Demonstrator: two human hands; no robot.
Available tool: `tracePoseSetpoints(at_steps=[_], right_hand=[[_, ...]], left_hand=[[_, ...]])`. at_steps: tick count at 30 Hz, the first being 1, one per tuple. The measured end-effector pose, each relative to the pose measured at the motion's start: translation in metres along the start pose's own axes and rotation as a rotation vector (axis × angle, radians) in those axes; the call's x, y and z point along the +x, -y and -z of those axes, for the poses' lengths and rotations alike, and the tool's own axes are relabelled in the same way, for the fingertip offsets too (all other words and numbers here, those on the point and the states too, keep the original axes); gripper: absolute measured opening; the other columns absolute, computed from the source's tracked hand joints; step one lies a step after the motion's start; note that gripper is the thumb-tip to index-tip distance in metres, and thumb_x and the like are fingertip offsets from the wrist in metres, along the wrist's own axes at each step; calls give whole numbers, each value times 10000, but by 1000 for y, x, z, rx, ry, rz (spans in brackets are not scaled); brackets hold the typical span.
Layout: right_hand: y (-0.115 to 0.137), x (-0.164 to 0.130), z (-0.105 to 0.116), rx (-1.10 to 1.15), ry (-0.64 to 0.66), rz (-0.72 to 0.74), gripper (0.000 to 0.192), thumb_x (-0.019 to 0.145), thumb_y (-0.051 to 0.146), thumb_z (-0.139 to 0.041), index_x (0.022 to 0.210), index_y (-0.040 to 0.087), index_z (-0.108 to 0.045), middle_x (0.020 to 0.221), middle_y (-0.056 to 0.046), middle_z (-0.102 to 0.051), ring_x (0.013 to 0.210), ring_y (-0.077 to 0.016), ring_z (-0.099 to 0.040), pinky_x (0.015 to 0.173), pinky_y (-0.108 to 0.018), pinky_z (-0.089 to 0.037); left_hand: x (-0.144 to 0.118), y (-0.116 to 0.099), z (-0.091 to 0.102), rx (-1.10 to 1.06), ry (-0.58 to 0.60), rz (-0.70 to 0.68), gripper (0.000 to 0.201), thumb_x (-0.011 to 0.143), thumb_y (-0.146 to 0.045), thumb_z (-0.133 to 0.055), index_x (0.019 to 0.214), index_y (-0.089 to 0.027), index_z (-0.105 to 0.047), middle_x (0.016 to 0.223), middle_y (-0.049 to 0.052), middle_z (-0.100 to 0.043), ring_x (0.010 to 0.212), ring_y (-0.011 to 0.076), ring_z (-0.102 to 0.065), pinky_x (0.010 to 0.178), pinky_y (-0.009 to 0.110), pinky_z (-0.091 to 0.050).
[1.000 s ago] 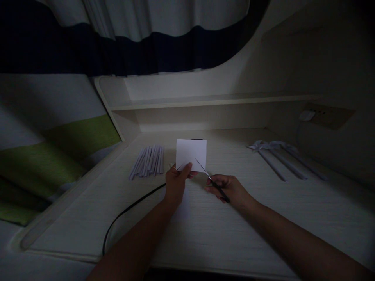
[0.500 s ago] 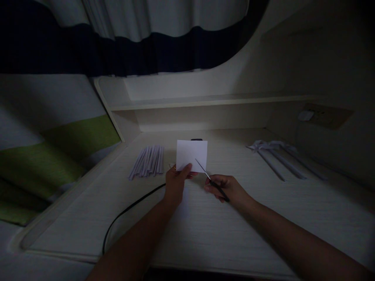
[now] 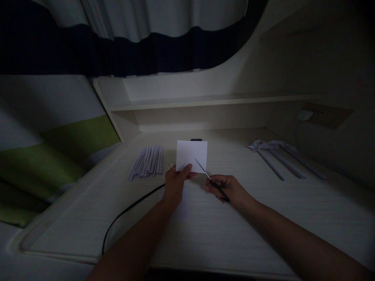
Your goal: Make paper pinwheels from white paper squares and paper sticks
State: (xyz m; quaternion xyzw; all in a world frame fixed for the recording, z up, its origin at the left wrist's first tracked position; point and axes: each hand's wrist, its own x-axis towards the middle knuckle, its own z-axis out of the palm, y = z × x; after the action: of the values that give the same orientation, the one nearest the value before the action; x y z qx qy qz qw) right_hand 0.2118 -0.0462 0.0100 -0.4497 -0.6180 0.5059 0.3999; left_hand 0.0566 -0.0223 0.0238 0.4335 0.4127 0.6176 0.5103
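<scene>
My left hand (image 3: 175, 182) pinches the lower edge of a small white sheet of paper (image 3: 191, 153), thumb on the front and fingers behind. The sheet is held up over the desk, facing me. In my right hand (image 3: 227, 187) is a pair of scissors (image 3: 218, 189) with dark handles, my fingers closed round them. Their thin metal blades point up and left, and the tips overlap the paper's lower right part in view. Whether the blades touch the paper I cannot tell.
Rolled white paper sticks (image 3: 146, 160) lie in a bundle on the desk (image 3: 234, 238) at left. Three paper pieces with long stems (image 3: 272, 166) lie at right. A black cable (image 3: 129, 208) curves past my left arm. Behind are a shelf (image 3: 205, 102), a curtain (image 3: 175, 54) and a wall socket (image 3: 328, 115).
</scene>
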Motion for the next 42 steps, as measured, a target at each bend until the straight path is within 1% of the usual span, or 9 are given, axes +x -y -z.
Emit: tracePoseSetpoints(at_steps=[7,13,17,22,27,31,36,39,42], right_hand=[[-2,1,0,23,2,-28,261,596,400,-635,671,170,-537,413,80,-403,317,-38,-330,289,-175,-276],[-19,8,-1,20,100,-75,319,562,390,-663,747,160,-540,452,67,-472,351,-51,-385,323,-182,-310],[-21,14,7,85,-71,-144,350,534,367,-685,771,149,-550,468,48,-500,362,-57,-387,342,-193,-291],[-4,16,31,300,-334,90,318,651,385,-619,858,156,-542,634,-6,-582,523,-95,-513,523,-232,-394],[10,11,43,411,-221,97,319,652,348,-633,896,170,-531,715,-20,-593,664,-138,-555,633,-263,-407],[8,10,39,336,-156,5,389,541,249,-717,877,164,-541,702,8,-567,625,-117,-536,571,-230,-382],[2,12,33,415,-157,-7,372,472,175,-730,798,163,-552,706,14,-577,601,-106,-532,568,-230,-388],[1,13,32,463,-283,37,349,476,164,-728,782,181,-561,705,32,-568,612,-93,-525,583,-221,-385],[-2,14,32,502,-405,101,356,482,173,-731,794,197,-561,707,43,-560,621,-90,-519,583,-220,-383]], left_hand=[[0,1,1,-35,16,22,301,570,-317,-669,770,-116,-571,683,44,-638,550,140,-604,507,217,-447],[6,2,4,-168,-47,75,265,534,-273,-689,715,-121,-569,667,23,-627,557,128,-608,498,195,-436],[10,-3,9,-232,-53,84,178,530,-233,-674,630,-131,-568,598,-7,-603,504,96,-580,498,191,-434],[8,-4,12,-84,173,121,115,543,-202,-653,561,-117,-578,506,-13,-552,400,58,-473,406,178,-375],[7,3,14,118,482,162,179,542,-198,-653,687,-103,-609,520,-6,-542,395,59,-440,359,172,-326],[9,6,15,163,598,220,375,535,-184,-669,887,-126,-556,574,-17,-552,401,57,-441,345,159,-315],[10,5,13,76,480,225,425,555,-239,-669,936,-142,-508,614,-27,-540,422,60,-460,362,165,-337],[12,7,10,-71,373,189,387,645,-363,-597,959,-161,-497,714,5,-563,556,91,-527,476,203,-414],[14,17,7,-116,365,203,450,620,-428,-605,967,-165,-491,816,47,-580,662,120,-547,582,253,-444]])
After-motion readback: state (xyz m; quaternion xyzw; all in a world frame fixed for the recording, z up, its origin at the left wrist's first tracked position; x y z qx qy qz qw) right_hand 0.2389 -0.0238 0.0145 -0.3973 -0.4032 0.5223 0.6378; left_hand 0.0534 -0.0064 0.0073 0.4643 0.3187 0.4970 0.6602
